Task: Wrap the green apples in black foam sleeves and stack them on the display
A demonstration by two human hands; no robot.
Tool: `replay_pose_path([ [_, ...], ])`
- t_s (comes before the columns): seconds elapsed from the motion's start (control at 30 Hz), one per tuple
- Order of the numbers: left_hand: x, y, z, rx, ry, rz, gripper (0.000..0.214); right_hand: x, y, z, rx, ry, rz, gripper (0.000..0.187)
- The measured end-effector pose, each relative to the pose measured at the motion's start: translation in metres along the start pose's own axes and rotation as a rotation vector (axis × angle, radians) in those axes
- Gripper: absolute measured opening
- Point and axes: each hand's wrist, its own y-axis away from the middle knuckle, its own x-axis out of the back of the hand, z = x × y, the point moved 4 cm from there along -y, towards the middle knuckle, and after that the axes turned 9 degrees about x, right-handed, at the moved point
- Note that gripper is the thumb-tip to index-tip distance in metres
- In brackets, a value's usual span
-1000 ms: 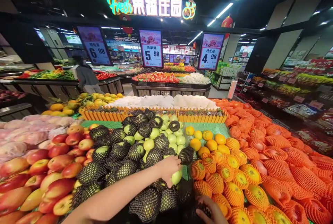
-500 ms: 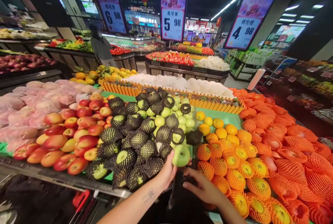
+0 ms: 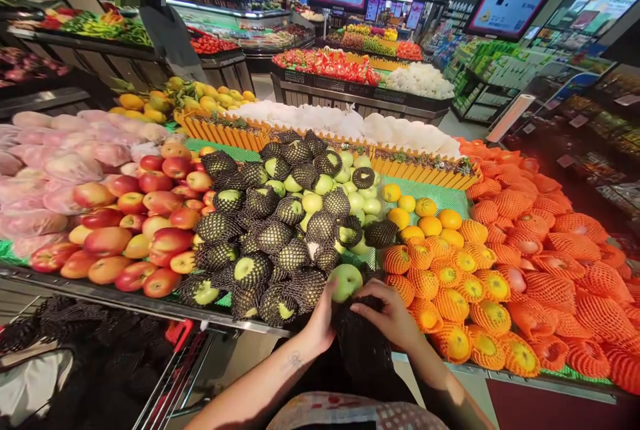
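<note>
A green apple (image 3: 347,283) without a net sits in my left hand (image 3: 321,321), thumb along its near left side, over the front edge of the fruit stand. My right hand (image 3: 389,313) is closed on a black foam net sleeve (image 3: 367,330) just below and right of the apple. The sleeve's lower part blends into dark cloth, so its outline is unclear. Beyond my hands lies a heap of green apples in black net sleeves (image 3: 273,233), with bare green apples (image 3: 357,201) behind it.
Red apples (image 3: 167,243) lie left of the heap, pink-wrapped fruit (image 3: 75,170) farther left. Oranges (image 3: 447,283) and orange-netted fruit (image 3: 560,270) fill the right. A shopping cart (image 3: 170,363) with black netting beside it stands at lower left. A person (image 3: 170,37) stands beyond the stand.
The view has tilted down. My right hand has come up beside the apple and closed on the black sleeve. The apple stays in my left hand.
</note>
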Motion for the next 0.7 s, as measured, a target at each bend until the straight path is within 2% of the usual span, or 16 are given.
replay_pose_path([
  [0.13,0.011,0.010,0.014,-0.158,-0.177,-0.016,0.047,-0.012,-0.003,-0.013,0.068,0.041,0.081,0.007],
  [0.23,0.023,0.021,0.020,-0.224,-0.362,-0.106,0.039,-0.030,-0.003,-0.020,0.061,0.012,0.113,0.008],
  [0.37,0.052,0.040,0.028,-0.196,-0.413,-0.312,0.068,-0.058,-0.008,-0.032,0.001,-0.081,0.101,0.012],
  [0.5,0.083,0.060,0.044,-0.103,-0.562,-0.488,0.101,-0.087,-0.019,-0.039,-0.078,-0.243,0.010,0.013],
  [0.63,0.107,0.081,0.064,0.043,-0.729,-0.558,0.112,-0.120,-0.031,-0.035,-0.169,-0.389,-0.122,0.016],
  [0.7,0.116,0.090,0.076,0.070,-0.841,-0.563,0.111,-0.137,-0.036,-0.030,-0.201,-0.429,-0.128,0.018],
])
